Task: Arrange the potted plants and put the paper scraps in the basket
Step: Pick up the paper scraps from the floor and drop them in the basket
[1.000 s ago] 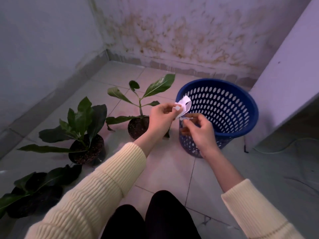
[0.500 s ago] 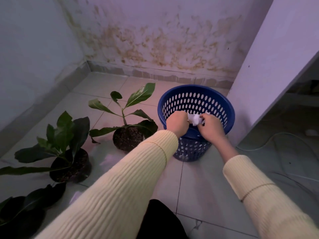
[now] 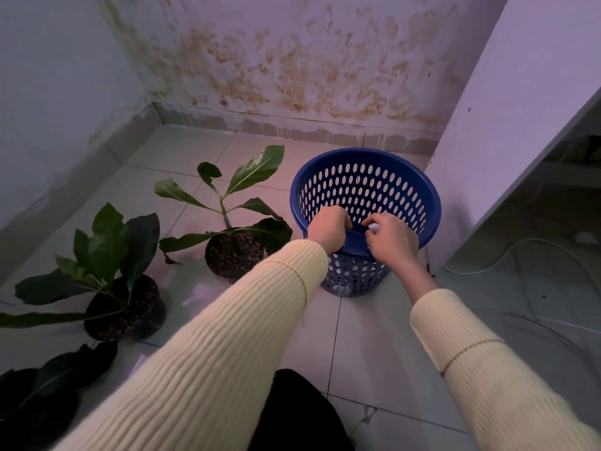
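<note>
A blue perforated basket (image 3: 366,153) stands on the tiled floor near the corner. Both my hands are over its near rim. My right hand (image 3: 393,242) pinches a small white paper scrap (image 3: 374,226) at its fingertips, just inside the rim. My left hand (image 3: 328,227) is curled over the rim beside it, and its fingers point down into the basket, hiding what they hold. Three potted plants stand in a diagonal row to the left: one (image 3: 234,252) next to the basket, one (image 3: 125,307) further left, one (image 3: 32,395) at the bottom left corner.
Stained walls meet in a corner behind the basket. A white panel (image 3: 507,125) rises at the right, close to the basket. Cables (image 3: 487,268) lie on the floor beneath it. My dark-clothed knee (image 3: 299,415) is at the bottom centre.
Both hands carried the white scrap from in front of the basket over its near rim. The scrap has shrunk to a small bit at the right fingertips, and the left fingers now dip inside.
</note>
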